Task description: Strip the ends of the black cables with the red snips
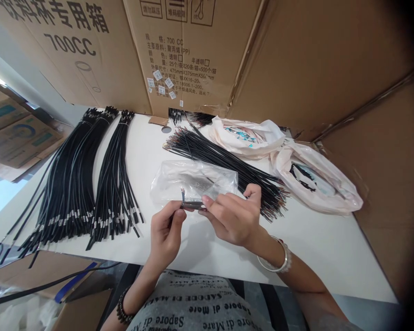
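Observation:
Over a clear plastic bag (pixel 165 177), my two hands meet at a thin dark strip, perhaps a piece of black cable (pixel 192 205). My left hand (pixel 166 232) pinches its left end between thumb and forefinger. At the other end, my right hand (pixel 232 216) grips it with the fingertips, the other fingers curled. Fine wire ends (pixel 182 192) stick up beside my left fingertips. Right behind my hands lies a loose pile of black cables (pixel 224 161) with copper-coloured ends. Exactly how the strip and wires join is too small to tell.
Tied bundles of black cables (pixel 69 184) with metal-banded ends lie at the left of the white table (pixel 317 257). Two white bags (pixel 279 133) of small parts stand at the back right. Cardboard boxes (pixel 193 55) wall off the back and right side.

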